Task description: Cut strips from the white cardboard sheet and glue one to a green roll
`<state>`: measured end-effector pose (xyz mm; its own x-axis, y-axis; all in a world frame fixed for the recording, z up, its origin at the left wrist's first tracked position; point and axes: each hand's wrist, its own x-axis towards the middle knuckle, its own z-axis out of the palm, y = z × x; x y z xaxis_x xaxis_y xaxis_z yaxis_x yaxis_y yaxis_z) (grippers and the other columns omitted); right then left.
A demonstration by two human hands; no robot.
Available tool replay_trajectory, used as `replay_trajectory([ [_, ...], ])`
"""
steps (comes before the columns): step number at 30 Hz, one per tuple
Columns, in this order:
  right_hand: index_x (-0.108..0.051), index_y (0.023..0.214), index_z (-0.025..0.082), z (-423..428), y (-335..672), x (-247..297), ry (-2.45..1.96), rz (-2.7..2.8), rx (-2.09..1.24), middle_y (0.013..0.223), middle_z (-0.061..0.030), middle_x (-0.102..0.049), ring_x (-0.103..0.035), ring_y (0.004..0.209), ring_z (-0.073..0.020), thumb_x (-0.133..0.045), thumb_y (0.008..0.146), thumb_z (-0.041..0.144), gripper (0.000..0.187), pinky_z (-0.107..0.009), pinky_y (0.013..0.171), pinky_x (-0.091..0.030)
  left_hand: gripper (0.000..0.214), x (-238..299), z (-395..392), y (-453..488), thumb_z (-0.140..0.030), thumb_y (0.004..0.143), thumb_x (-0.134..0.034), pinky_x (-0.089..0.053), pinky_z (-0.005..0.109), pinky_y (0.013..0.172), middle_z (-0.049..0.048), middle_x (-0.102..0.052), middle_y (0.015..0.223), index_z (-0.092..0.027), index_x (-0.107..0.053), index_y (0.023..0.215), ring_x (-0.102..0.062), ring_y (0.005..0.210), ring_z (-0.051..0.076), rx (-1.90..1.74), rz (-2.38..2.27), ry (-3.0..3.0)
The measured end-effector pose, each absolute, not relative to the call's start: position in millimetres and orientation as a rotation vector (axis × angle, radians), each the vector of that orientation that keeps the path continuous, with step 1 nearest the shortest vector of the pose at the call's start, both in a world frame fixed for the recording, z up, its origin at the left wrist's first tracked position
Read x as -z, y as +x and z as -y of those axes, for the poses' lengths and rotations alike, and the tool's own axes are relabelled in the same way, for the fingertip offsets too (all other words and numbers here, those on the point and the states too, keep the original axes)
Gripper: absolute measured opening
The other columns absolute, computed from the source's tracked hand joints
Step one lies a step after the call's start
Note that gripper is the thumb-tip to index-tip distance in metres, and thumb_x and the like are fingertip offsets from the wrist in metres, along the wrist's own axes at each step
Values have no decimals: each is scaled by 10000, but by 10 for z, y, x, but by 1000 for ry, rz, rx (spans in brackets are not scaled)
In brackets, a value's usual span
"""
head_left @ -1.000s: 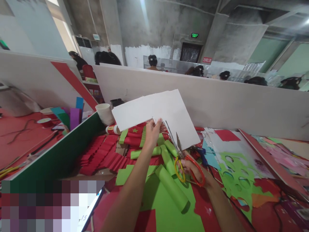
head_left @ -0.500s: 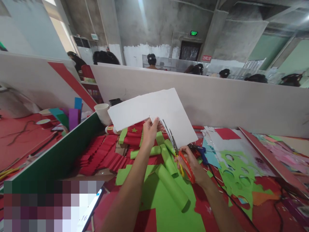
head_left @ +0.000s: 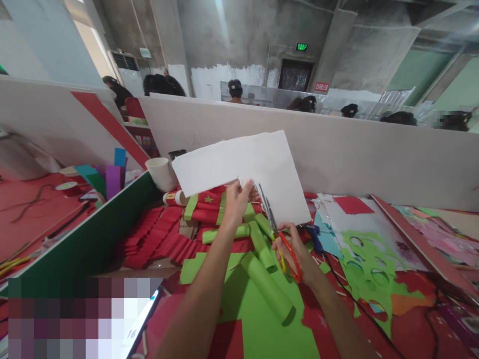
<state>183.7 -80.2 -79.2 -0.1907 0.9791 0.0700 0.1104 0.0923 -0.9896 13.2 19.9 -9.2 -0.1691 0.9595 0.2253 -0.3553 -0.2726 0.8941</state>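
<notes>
My left hand pinches a white sheet of board by the inner corner of its L-shaped cutout, holding it up over the table. My right hand grips scissors with red and yellow handles. Their blades lie along the sheet's lower inner edge, just right of my left fingers; whether they are fully closed is hard to see. Below both hands are rolled green paper tubes on a flat green sheet. Folded red paper lies left of my left forearm.
A white paper cup stands at the back left, beside a green divider. On the right are a blue glue gun with a black cord and a green sheet with holes. A white partition runs behind; several people sit beyond it.
The white sheet has shifted slightly right and tilted a little, along with my left hand. The scissors stay at its inner edge in my right hand.
</notes>
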Motion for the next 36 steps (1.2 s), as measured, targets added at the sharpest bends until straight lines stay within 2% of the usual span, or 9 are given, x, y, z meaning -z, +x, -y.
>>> replay_trajectory([
  [5,-345,1130,275,852,1863,766,-1161,1585,-1149,699,65,-459,-513,554,-130,-485,897,634,449,-262,537,-433,323,104,-205,146,-440,766,-717,-574,305,616,10,-621,653,-144,-586,767,-633,593,147,-1619,-853,1065],
  [12,-295,1220,271,966,1893,559,-1164,1728,-1170,876,8,-485,-500,686,-133,-466,924,608,480,-274,621,-472,319,120,-223,138,-437,776,-711,-582,318,635,12,-621,667,-143,-587,763,-627,585,141,-1611,-861,1083],
  [20,-320,1189,268,949,1885,564,-1188,1706,-1169,818,33,-469,-493,656,-119,-497,917,587,455,-251,601,-468,316,128,-207,171,-435,776,-709,-582,325,640,5,-618,634,-150,-572,760,-632,577,151,-1599,-879,1066],
  [24,-337,1146,271,936,1860,581,-1186,1626,-1230,794,38,-508,-475,558,-101,-513,911,571,421,-230,514,-434,300,129,-212,172,-412,774,-715,-580,323,628,4,-613,626,-153,-568,743,-628,563,149,-1600,-883,1048],
  [28,-342,1107,266,882,1844,651,-1214,1589,-1218,705,64,-486,-437,474,-95,-543,880,590,443,-208,430,-367,301,153,-243,151,-410,772,-718,-578,325,615,11,-622,636,-151,-566,749,-630,557,149,-1596,-877,1020],
  [33,-371,1094,263,878,1841,643,-1247,1618,-1135,638,84,-426,-406,466,-102,-524,908,536,364,-212,436,-347,306,189,-269,143,-415,779,-709,-577,314,632,19,-635,652,-141,-576,753,-634,567,140,-1585,-871,1016],
  [36,-386,1181,255,928,1825,555,-1290,1681,-1037,639,71,-441,-411,500,-120,-529,917,516,398,-234,479,-374,315,180,-271,136,-421,775,-715,-573,319,629,24,-637,656,-140,-574,756,-632,559,140,-1583,-867,1002],
])
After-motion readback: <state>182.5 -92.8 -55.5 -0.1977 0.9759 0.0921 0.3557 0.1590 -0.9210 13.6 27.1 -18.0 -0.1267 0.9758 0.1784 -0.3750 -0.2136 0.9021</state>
